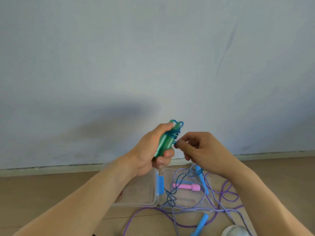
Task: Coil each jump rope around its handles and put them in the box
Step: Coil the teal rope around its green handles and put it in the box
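Note:
My left hand (150,150) grips two green handles (164,143) held together upright, with several turns of blue rope (175,133) wound round their upper part. My right hand (200,147) pinches the blue rope just right of the handles; the loose blue rope (170,196) hangs down to the floor. Below lies the clear plastic box (136,201) with a blue latch (160,184). A pink handle (187,186), blue handles (202,222) (201,176), a striped rope (201,201) and a purple rope (226,188) lie tangled on and beside a clear lid (187,200).
The wooden floor (51,193) meets a pale wall (153,57) at a skirting board just behind the box. A round clear object (235,231) sits at the bottom edge on the right.

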